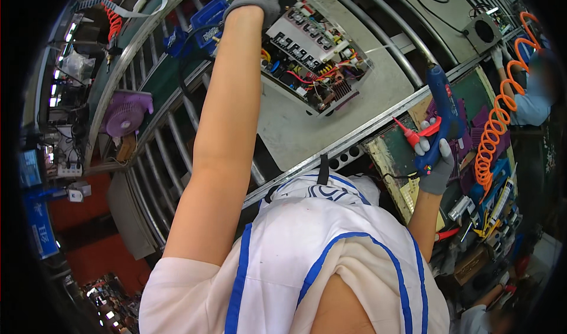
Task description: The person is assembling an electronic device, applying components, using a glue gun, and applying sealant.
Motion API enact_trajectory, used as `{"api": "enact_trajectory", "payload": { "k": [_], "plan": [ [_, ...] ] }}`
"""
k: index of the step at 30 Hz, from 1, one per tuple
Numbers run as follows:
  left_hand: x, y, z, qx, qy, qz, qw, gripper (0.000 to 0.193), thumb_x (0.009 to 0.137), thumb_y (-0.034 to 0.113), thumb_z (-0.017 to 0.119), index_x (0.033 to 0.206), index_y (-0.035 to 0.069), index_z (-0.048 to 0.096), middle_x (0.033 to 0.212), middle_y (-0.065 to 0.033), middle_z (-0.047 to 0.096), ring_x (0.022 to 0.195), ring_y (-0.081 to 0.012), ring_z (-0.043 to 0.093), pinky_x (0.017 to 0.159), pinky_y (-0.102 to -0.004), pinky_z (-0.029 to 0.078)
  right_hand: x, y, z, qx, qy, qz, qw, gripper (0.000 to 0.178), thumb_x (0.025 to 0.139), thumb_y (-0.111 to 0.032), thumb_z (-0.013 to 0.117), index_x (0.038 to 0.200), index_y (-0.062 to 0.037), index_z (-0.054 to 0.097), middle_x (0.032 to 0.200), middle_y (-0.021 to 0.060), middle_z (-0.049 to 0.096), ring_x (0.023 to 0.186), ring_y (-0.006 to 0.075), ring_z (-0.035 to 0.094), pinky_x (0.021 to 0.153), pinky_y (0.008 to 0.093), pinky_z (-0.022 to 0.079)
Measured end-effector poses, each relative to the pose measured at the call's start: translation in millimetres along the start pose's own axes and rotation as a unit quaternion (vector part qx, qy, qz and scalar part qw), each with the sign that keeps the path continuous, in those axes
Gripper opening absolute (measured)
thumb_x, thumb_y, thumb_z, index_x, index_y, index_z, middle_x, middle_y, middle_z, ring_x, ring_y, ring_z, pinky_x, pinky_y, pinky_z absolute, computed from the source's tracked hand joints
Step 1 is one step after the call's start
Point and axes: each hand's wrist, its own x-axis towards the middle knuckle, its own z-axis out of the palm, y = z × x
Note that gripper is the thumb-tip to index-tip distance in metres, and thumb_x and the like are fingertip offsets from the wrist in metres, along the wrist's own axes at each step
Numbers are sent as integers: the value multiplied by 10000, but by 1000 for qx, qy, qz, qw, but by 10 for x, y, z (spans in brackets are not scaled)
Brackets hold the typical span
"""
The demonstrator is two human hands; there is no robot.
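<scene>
My left hand (255, 8), in a grey glove, reaches to the far left corner of an opened electronics unit (313, 45). Its fingers curl at the casing wall, partly hidden behind the wrist. Inside the unit show a pale block with rows of dark terminals, coloured wires and circuit parts. My right hand (437, 167), gloved in grey with pale fingertips, is closed around the handle of a blue pistol-shaped power tool (447, 101) with a metal nose pointing away from me. A red piece with a pointed tip (411, 134) sits by its fingers; whether they hold it I cannot tell.
The unit lies on a grey board (295, 142) over a roller conveyor (159, 151). Blue bins (208, 18) and a purple fan (126, 114) are leftward. At right, a coiled orange hose (493, 133) hangs by a tool-strewn bench; a co-worker (531, 89) is beyond.
</scene>
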Motion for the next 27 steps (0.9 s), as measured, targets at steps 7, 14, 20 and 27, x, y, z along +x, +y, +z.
{"api": "enact_trajectory", "payload": {
  "k": [7,14,20,27],
  "plan": [
    [217,429,-268,-522,147,-61,838,431,988,335,543,1317,58,567,1223,-143,667,1035,-256,651,833,-376,538,177,32,74,-50,28,32,998,603,939,-202,637,1440,21,388,1249,210,589,813,188,584,728,317,508],
    [329,723,-876,-673,208,-33,709,440,969,359,540,1294,66,591,1166,-162,692,954,-294,686,720,-434,596,732,163,641,-298,56,81,949,304,895,-205,640,1117,-9,568,836,92,655,712,166,622,671,307,528],
    [453,764,-1605,-716,242,-7,655,449,952,379,537,1273,73,611,1118,-179,714,884,-326,717,624,-483,645,1372,445,1301,-451,54,105,885,288,889,-172,654,1124,-22,582,811,58,621,698,123,613,606,259,509],
    [416,478,-2724,-768,262,6,585,366,955,212,584,1243,-10,624,1177,-161,696,893,-302,724,489,-377,654,1789,919,1672,-578,24,86,811,291,885,-64,660,1155,1,572,825,38,603,695,110,576,632,255,478]
  ]
}}
